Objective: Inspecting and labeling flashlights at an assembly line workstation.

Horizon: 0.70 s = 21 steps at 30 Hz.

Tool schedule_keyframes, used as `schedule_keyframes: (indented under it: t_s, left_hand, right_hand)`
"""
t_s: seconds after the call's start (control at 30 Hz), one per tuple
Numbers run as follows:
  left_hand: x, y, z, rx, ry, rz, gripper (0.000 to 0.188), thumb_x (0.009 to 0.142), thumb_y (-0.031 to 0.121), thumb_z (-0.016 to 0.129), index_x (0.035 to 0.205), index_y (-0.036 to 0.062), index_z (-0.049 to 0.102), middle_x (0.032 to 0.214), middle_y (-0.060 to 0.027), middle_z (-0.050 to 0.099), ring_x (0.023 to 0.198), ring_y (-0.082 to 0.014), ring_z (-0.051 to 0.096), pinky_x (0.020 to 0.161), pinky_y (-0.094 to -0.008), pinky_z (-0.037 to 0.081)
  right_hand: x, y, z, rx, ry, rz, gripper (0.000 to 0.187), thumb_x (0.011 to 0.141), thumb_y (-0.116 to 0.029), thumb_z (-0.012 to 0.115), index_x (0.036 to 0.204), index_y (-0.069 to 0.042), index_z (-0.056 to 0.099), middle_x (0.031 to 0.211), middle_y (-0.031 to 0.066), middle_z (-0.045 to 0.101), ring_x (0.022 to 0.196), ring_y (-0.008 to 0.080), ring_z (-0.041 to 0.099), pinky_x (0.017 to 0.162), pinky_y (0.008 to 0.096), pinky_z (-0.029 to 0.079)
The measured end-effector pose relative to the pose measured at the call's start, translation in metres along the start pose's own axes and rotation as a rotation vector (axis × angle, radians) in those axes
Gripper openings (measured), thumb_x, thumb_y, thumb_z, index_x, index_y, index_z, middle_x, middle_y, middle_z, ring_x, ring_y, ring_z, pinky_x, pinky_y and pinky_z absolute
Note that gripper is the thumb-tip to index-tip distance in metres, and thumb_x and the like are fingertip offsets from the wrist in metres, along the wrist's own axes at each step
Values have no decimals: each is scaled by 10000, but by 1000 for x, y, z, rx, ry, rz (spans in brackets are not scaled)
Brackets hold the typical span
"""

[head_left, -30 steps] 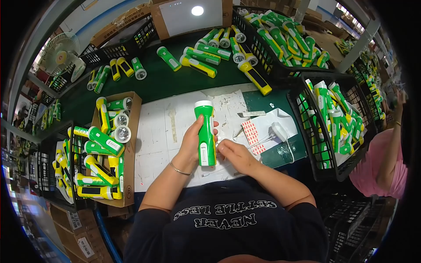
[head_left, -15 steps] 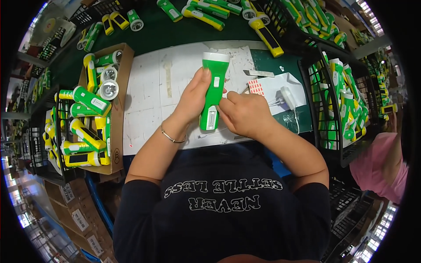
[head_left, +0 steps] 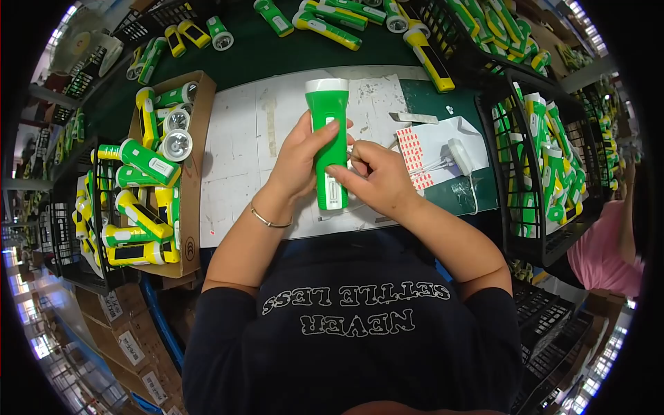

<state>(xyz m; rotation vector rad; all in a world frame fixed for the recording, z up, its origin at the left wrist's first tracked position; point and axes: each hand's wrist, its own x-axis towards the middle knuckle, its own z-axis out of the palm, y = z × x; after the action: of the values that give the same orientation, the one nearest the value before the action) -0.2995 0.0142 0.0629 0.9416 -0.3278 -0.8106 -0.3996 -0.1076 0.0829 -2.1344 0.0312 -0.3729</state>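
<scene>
Upright over the white work sheet is a green flashlight [head_left: 328, 149] with a white head rim. My left hand [head_left: 299, 155] is wrapped round its upper body, the thumb lying on the slide switch. My right hand [head_left: 382, 180] grips the lower part from the right, its thumb pressed near the pale panel at the bottom and its other fingers curled. Whether those curled fingers hold anything small behind the flashlight cannot be made out. To the right of this hand lies a sheet of red-and-white stickers [head_left: 413, 155].
A cardboard box [head_left: 196, 131] of green and yellow flashlights stands on the left. Black crates [head_left: 508, 228] with more flashlights are at the right. A flat metal blade [head_left: 413, 118] and a white plug with cable [head_left: 459, 156] lie on the right; loose flashlights [head_left: 328, 33] lie behind.
The flashlight has shifted slightly left. My left thumb has come onto the switch, and my right thumb now presses the lower body. More of the sticker sheet shows.
</scene>
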Motion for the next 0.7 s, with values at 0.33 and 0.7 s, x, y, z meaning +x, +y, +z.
schedule_keyframes:
  t_s: [0.33, 0.7]
  left_hand:
    - [-16, 8, 0, 331, 73, -143, 388, 902, 238, 533, 1212, 37, 419, 1043, -97, 563, 853, -157, 575, 713, -294, 506]
    - [-57, 57, -16, 1595, -256, -91, 423, 681, 107, 645, 1075, 27, 513, 951, -164, 598, 863, -335, 585, 760, -375, 471]
  right_hand:
    - [13, 22, -40, 227, 17, 222, 252, 776, -232, 680, 731, -39, 524, 684, -6, 545, 542, 49, 404, 495, 218, 344]
    - [9, 27, -68, 426, -379, 312, 665, 651, -150, 784, 1239, -139, 474, 818, -19, 572, 522, 6, 311, 473, 163, 264]
